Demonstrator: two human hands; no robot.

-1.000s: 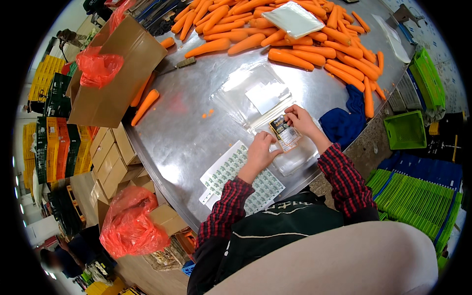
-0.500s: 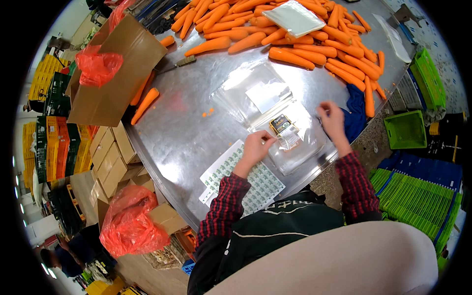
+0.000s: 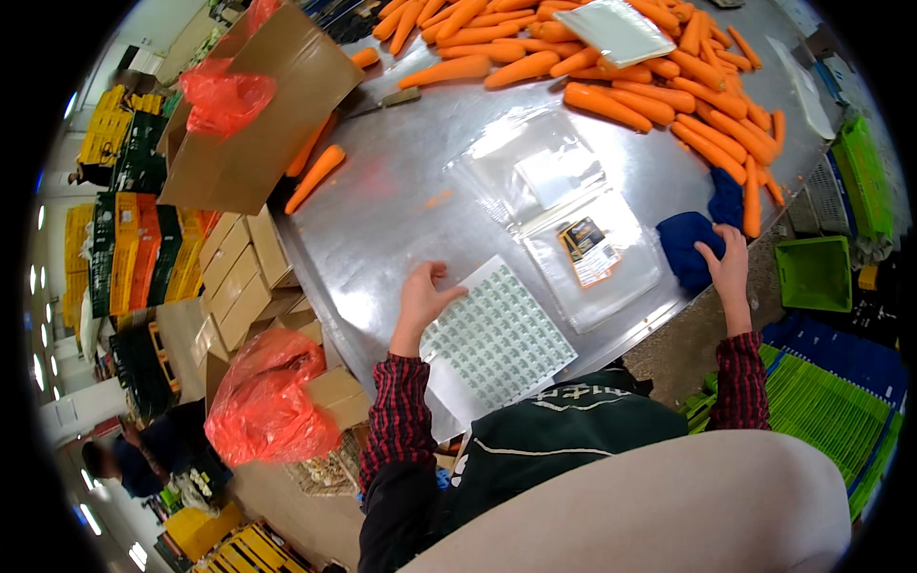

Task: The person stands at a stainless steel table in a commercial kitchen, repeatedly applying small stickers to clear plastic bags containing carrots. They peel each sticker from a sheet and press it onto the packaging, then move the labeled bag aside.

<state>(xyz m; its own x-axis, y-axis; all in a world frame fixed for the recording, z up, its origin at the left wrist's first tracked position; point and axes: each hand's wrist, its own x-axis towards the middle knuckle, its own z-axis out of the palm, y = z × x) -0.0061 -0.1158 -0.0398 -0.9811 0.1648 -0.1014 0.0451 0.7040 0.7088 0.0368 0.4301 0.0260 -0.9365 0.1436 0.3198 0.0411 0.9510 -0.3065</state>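
Observation:
With the thumb stretched toward its upper edge, my left hand (image 3: 420,304) is open beside a sheet of small green-printed stickers (image 3: 501,334). A white sheet (image 3: 444,393) shows partly under it. To the right lies a stack of clear plastic bags (image 3: 621,286), the top one bearing a black, white and orange label (image 3: 589,253). More clear bags (image 3: 511,186) lie just behind, with a pale rectangle on them. At the table's right edge my right hand (image 3: 731,272) rests against a dark blue cloth (image 3: 684,246), thumb and fingers apart.
A heap of carrots (image 3: 611,103) covers the far side of the metal table (image 3: 358,239), with a clear pack (image 3: 614,31) on top. A knife (image 3: 399,96) and loose carrot (image 3: 315,179) lie left, beside a cardboard box (image 3: 258,115). Green crates (image 3: 812,274) stand at right.
Both hands have left the labelled bag: the left moved left to the sticker sheet, the right moved right to the blue cloth. The sheet has turned, and more of the cloth shows. The view has shifted.

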